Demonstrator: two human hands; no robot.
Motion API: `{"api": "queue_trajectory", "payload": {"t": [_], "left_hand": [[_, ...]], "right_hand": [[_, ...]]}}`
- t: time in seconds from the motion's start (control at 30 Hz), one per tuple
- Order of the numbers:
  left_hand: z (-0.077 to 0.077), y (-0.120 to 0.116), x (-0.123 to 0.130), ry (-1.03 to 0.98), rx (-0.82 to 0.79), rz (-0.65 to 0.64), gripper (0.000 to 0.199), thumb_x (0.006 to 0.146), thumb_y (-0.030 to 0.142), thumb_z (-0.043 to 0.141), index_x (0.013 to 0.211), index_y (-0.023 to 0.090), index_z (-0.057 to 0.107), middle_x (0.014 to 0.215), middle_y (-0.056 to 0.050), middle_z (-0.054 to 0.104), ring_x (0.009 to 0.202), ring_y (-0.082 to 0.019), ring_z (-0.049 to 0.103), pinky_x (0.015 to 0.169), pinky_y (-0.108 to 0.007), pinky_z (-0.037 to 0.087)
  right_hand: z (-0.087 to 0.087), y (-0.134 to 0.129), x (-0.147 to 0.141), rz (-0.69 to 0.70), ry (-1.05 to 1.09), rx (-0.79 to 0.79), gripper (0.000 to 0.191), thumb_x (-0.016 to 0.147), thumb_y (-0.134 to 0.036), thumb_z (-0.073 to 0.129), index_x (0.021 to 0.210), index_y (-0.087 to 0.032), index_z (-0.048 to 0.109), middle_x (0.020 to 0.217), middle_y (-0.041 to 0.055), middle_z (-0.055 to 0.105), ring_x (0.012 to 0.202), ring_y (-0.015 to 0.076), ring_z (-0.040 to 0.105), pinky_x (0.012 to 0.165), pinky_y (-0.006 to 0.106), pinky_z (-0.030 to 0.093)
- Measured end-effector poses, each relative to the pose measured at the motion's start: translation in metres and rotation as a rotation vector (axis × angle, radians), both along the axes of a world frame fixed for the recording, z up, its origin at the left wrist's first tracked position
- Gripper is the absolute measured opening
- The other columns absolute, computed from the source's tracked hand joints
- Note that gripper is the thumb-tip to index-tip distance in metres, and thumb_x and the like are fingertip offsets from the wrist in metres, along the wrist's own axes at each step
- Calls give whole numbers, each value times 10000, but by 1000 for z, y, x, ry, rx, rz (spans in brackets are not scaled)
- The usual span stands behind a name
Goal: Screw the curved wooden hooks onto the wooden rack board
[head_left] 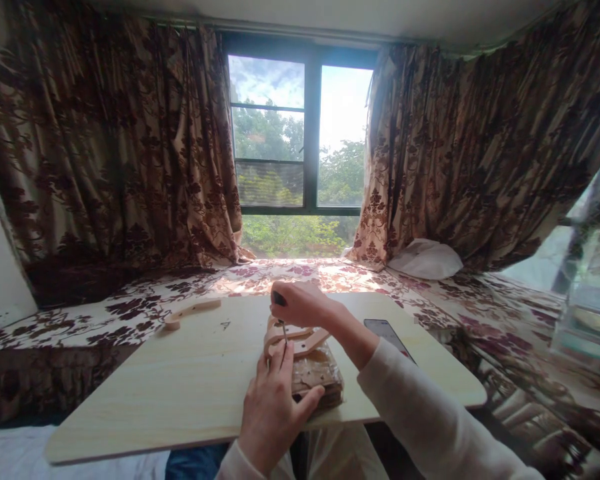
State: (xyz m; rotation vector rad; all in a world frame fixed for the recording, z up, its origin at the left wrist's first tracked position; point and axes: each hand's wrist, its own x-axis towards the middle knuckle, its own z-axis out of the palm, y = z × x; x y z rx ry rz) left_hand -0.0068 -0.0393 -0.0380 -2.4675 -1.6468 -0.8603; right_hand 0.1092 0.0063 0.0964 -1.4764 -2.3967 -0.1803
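Note:
My right hand is closed around the dark handle of a screwdriver, whose thin shaft points down. The tip is near the fingertips of my left hand and hidden by them. Under the screwdriver lies a pale curved wooden piece with dark holes. It rests on a brown block wrapped in clear plastic. My left hand's fingers press together on the wooden piece's left end, while its thumb lies across the block's near side. What the fingertips pinch there is too small to make out.
The pale folding table carries another curved wooden piece at back left, a few small dark bits, and a phone to the right. Beyond it is a floral-covered ledge with a white bag below the window.

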Motion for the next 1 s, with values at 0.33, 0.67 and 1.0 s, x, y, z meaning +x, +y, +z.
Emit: {"api": "queue_trajectory", "payload": {"t": [0.33,0.67,1.0], "left_hand": [[3,-2,0,4,-44,35,757,733,468,550,1372,93,393,1450,-121,363,1334,-311,304,1025,-404,368],[3,-2,0,13,-74,38,769,738,473,548,1385,95,373,1455,-112,356,1344,-296,291,1054,-392,337],[3,-1,0,32,-43,36,759,744,484,551,1374,93,389,1447,-127,365,1341,-312,293,1045,-414,350]], "right_hand": [[-5,8,0,14,39,-21,264,905,-356,515,1041,-143,591,966,46,626,816,155,609,721,351,511],[-7,12,2,-12,40,-48,279,910,-355,507,1076,-143,582,1003,56,624,846,163,612,737,362,515],[7,6,-5,-12,-74,-57,282,905,-366,513,1066,-148,590,1013,59,625,860,167,610,753,373,509]]}}
